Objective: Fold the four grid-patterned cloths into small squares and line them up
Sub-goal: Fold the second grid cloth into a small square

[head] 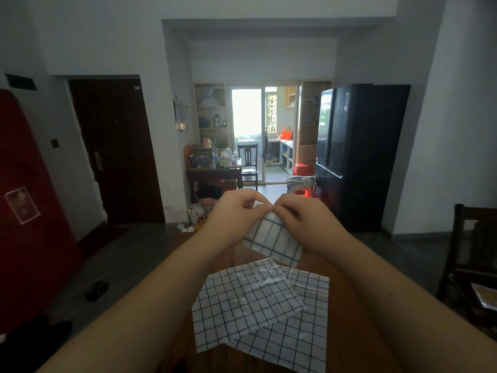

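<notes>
Three grid cloths, one held up by both hands.

Head view: at frame centre the left hand (236, 208) and right hand (298, 215) meet fingertip to fingertip, each with curled fingers pinching the top edge of the held cloth (271, 238). It hangs tilted below the hands, its low corner pointing toward lower right. That corner comes close to the cloths beneath, and I cannot tell whether it touches them. In the lower centre two more cloths lie spread on the brown table (215, 362). The top cloth (242, 300), creased and skewed, overlaps the left part of the under cloth (306, 327). A black fridge (357, 157) stands at right of centre and a dark door (115, 149) at left.
</notes>
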`<action>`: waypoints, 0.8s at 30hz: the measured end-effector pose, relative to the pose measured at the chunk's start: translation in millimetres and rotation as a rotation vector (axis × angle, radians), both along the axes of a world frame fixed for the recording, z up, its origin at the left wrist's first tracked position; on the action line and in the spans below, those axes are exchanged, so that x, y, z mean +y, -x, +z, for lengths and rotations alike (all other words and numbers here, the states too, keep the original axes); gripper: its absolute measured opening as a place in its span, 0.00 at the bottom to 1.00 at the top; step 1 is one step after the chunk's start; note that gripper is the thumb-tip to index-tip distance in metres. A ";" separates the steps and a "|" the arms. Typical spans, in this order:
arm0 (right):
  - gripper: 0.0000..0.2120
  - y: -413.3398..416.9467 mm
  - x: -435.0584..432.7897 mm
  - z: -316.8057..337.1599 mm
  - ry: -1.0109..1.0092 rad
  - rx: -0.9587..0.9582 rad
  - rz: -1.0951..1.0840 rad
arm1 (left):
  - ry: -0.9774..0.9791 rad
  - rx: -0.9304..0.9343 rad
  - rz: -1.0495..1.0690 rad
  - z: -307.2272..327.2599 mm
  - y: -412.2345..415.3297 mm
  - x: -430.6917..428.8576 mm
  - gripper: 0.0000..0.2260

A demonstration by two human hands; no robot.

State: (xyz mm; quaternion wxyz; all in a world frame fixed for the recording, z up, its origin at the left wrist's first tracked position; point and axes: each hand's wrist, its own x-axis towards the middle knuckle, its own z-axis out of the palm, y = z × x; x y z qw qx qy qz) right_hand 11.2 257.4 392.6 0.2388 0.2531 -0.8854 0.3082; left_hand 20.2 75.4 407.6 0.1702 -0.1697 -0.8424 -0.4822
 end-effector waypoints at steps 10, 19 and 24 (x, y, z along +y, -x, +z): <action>0.09 -0.7 18.9 -10.4 0.100 -0.089 -0.007 | -0.122 -0.071 0.123 -3.3 2.2 -20.3 0.04; 0.09 1.6 20.9 -17.4 0.027 0.030 -0.096 | -0.150 -0.128 0.141 -15.3 -10.1 -22.3 0.04; 0.13 -5.2 -4.5 -13.0 -0.076 -0.020 0.004 | -0.062 -0.107 0.104 -21.6 -14.6 -8.3 0.03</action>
